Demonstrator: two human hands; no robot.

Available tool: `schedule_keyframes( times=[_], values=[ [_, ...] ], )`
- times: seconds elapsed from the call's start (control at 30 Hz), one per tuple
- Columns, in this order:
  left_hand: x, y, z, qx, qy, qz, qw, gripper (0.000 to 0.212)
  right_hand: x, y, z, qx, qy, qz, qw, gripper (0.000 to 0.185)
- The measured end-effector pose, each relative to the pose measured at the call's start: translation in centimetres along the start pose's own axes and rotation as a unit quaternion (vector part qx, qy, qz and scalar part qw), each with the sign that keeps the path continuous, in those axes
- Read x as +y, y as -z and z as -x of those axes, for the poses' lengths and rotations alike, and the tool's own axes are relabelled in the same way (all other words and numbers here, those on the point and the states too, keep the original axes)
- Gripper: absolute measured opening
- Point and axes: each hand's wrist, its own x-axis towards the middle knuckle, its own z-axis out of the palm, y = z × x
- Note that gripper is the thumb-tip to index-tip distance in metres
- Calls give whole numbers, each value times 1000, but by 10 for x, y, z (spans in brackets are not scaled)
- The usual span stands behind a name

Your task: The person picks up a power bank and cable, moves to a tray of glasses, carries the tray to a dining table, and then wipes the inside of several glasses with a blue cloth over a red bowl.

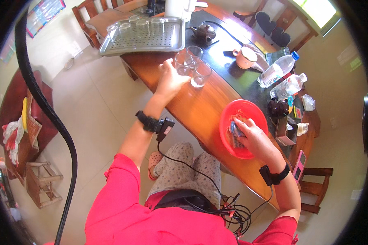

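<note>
My left hand [167,80] is at a clear drinking glass [183,62], thumb and fingers spread at its near and left sides. Whether they grip it cannot be told. Two more clear glasses, one behind [194,52] and one to the right [201,74], stand close beside it on the wooden table edge. Farther right, a red plastic basin [224,134] rests on the tabletop. Inside it my right hand [254,136] has its fingers on a bluish-grey cloth-like bundle [236,130]. Orange, stringy material [239,114] lies around that bundle, partly hidden.
A perforated metal tray [171,46] with several glasses stands at the back left. On the dark table inlay are a teapot [205,32], a pink mug [246,57], and two plastic bottles [274,72] [286,87]. An open tin box [285,131] stands right of the basin. Cables [236,214] hang at my waist.
</note>
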Motion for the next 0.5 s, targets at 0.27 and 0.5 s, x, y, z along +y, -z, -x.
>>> schedule_keyframes(
  times=[0.27,0.5],
  values=[
    [-5,-14,-12,40,23,-93,995,80,-11,-1,10,5,2,3,1000,74],
    [-3,-9,-9,30,36,-64,997,72,5,-20,5,44,-36,2,998,53]
  ],
)
